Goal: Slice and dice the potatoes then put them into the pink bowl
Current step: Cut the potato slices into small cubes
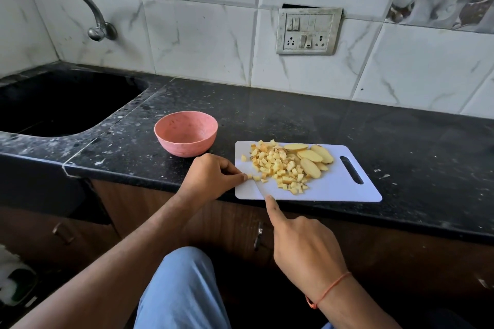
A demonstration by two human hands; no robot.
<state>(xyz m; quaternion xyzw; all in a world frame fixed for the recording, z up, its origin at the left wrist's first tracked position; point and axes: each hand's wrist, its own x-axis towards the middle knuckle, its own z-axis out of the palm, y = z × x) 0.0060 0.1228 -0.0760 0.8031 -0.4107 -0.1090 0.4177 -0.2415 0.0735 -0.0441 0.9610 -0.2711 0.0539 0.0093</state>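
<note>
A white cutting board (pixel 334 189) lies on the black counter with a pile of diced potato (pixel 278 168) on its left half and several potato slices (pixel 312 159) behind it. My left hand (pixel 211 176) pinches a small potato piece (pixel 249 176) at the board's left edge. My right hand (pixel 302 243) is shut on a knife handle, index finger stretched along the spine. The thin knife blade (pixel 259 188) rests on the board beside that piece. The pink bowl (pixel 171 139) stands left of the board with nothing visible in it.
A dark sink (pixel 53 107) is sunk into the counter at the left under a metal tap (pixel 88 10). A switch plate (pixel 307 31) sits on the tiled wall. Cabinet handles (pixel 258 235) are below the counter edge, and my knee in blue cloth (pixel 184 288) is in front.
</note>
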